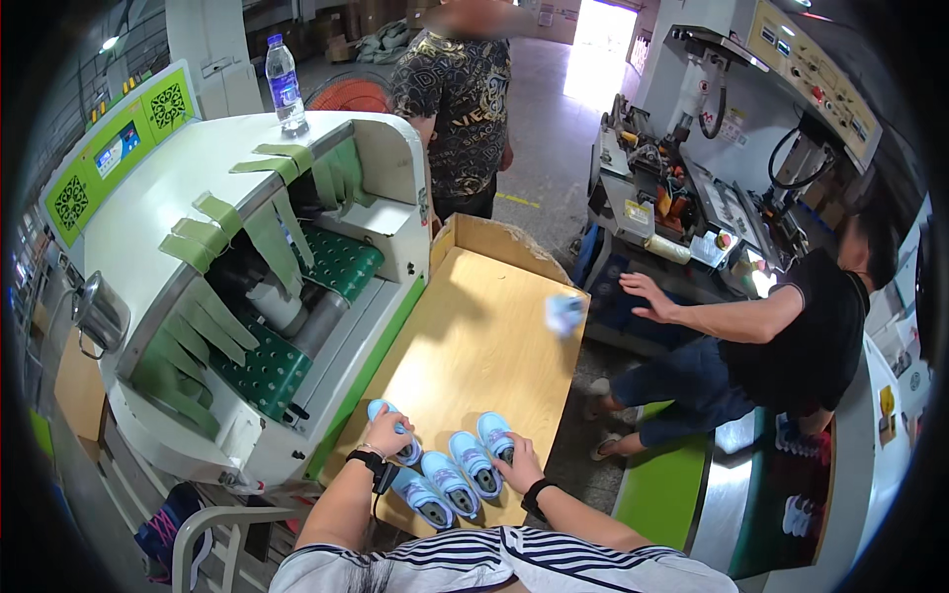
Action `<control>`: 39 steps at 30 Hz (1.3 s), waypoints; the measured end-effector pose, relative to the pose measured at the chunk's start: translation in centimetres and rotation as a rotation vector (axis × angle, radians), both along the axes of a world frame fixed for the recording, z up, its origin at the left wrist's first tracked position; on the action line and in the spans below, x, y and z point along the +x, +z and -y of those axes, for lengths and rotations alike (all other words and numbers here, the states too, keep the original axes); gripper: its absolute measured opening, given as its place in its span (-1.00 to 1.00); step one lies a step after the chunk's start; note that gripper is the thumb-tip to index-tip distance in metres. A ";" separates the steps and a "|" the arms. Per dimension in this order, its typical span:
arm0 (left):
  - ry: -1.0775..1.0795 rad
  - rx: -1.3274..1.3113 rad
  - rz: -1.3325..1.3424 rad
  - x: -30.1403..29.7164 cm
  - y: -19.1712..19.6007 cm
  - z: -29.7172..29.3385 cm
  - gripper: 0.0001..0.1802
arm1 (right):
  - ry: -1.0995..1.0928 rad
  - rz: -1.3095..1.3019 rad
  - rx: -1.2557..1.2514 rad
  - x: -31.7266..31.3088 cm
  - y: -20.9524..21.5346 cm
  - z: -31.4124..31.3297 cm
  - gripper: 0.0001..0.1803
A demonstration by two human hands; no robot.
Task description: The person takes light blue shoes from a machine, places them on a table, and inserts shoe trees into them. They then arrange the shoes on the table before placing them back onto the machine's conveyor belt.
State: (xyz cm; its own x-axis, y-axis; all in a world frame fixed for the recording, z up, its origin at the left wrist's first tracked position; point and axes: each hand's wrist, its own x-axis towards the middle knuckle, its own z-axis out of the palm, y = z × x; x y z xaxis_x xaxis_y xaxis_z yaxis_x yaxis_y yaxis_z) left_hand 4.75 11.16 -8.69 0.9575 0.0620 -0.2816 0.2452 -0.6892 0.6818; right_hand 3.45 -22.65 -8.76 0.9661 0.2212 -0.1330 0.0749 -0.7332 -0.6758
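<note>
Head view: your left hand (388,432) is wrapped over a light blue kid's shoe (395,435) at the near left corner of the wooden table (474,326), fingers curled round its upper, holding it down more than lifting it. Your right hand (521,462) sits on the toe end of the rightmost shoe (496,435), fingers bent and pressed together on it; whether it is truly gripped or only touched, you can't tell from here. Between the hands lie two more blue shoes (465,472), side by side, soles down, toes pointing away from you, a row of four near the table's front edge. My read: you're squaring up or pairing the row, and both hands are mid-placement. A next move would call for a firmer pinch on one shoe and clearance from its neighbours, since they lie almost touching. Surface: plain board with raised cardboard sides, bare past the row apart from a small blurred blue item (564,312) at the far right edge. Room: white-and-green conveyor machine (247,257) on your left, green flaps over its mouth, a water bottle (285,84) on top. One person stands beyond the table; another crouches right, arm stretched toward the table, by a cluttered workbench (682,212).
</note>
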 end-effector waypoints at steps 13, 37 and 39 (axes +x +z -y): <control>0.373 -0.098 -0.010 -2.7 -1.8 1.3 0.30 | 0.013 -0.039 0.036 0.0 0.0 0.1 -0.23; 0.396 -0.090 -0.019 -2.3 -1.7 1.6 0.27 | 0.051 -0.037 0.040 0.1 0.3 0.0 -0.21; 0.393 -0.082 -0.022 -2.2 -1.7 1.7 0.27 | 0.031 -0.024 0.050 0.1 -0.3 0.0 -0.22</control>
State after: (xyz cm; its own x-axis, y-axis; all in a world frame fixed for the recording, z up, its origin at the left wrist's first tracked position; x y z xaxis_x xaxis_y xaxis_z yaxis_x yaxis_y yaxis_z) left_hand 2.57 9.46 -10.36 0.8593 0.3985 -0.3206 0.4938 -0.4837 0.7226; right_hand 3.57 -22.69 -9.09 0.9555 0.2578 -0.1436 0.0805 -0.6959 -0.7136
